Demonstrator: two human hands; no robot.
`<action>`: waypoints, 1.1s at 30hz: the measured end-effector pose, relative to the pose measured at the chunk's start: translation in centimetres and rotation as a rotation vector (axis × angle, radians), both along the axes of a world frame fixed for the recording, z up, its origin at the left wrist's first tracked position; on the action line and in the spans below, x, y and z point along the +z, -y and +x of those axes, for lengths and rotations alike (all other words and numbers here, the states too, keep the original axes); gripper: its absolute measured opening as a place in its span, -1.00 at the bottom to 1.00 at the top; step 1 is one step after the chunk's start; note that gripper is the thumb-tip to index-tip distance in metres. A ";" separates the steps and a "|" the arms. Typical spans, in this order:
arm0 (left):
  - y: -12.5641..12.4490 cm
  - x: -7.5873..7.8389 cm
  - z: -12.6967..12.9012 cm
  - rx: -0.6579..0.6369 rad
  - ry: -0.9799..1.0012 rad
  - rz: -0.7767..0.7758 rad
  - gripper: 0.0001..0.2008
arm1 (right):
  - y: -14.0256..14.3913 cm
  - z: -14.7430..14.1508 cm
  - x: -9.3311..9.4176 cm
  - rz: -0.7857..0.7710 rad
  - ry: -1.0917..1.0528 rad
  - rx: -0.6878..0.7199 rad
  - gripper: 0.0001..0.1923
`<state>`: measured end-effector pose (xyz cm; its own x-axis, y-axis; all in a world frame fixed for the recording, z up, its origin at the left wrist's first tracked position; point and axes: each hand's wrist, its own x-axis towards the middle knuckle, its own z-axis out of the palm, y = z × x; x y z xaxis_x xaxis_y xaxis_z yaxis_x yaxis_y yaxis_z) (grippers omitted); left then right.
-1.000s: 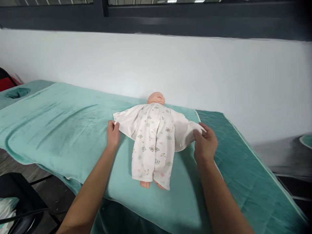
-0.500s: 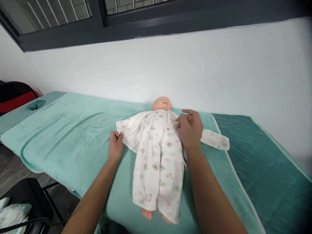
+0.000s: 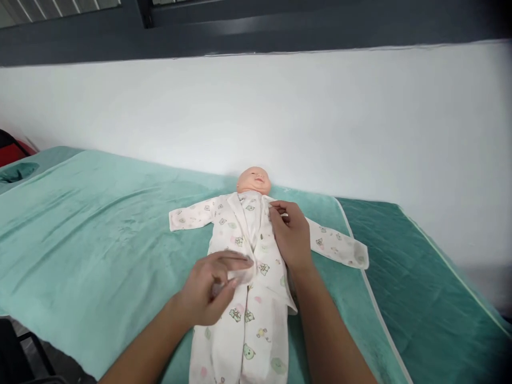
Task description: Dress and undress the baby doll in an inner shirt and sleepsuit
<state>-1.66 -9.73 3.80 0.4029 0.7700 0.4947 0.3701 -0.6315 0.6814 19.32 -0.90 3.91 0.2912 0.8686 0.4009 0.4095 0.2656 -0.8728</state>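
Observation:
A baby doll (image 3: 253, 180) lies on its back, dressed in a white printed baby shirt (image 3: 228, 226) and matching trousers (image 3: 260, 341). The shirt's two front edges meet over the belly and part toward the neck, where a printed layer shows beneath. My left hand (image 3: 214, 288) pinches the lower front edge of the shirt between thumb and fingers, lifting it slightly. At the chest on the other side, my right hand (image 3: 291, 234) is closed with its fingertips at the shirt's upper front edge. Both sleeves stretch out sideways, and the doll's hands are hidden in them.
A light green cover (image 3: 100, 229) lies over the table beneath the doll, with a darker green cover (image 3: 412, 277) at the right. A white wall (image 3: 360, 122) stands behind. Black chair parts (image 3: 18, 352) show at the lower left.
My left hand has left the sleeve cuff at the left and moved to the shirt's lower front. The left sleeve now lies straighter, and the shirt front has parted at the top. The view has shifted.

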 end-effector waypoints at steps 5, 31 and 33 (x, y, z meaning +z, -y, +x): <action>-4.8 1.4 0.3 0.460 0.156 -0.221 -0.97 | -0.1 0.0 -0.1 0.010 0.042 0.056 -0.79; -14.4 3.4 6.3 0.309 0.123 -0.306 -0.92 | -1.9 0.3 0.2 -0.177 -0.092 0.158 -0.68; -14.5 3.3 6.5 0.312 0.221 -0.265 -0.91 | -2.7 0.2 0.3 -0.166 -0.106 0.155 -0.71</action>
<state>4.81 4.79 7.14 0.0392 0.9492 0.3123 0.3422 -0.3064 0.8883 19.54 1.76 4.20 0.1819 0.9577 0.2231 0.2791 0.1673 -0.9456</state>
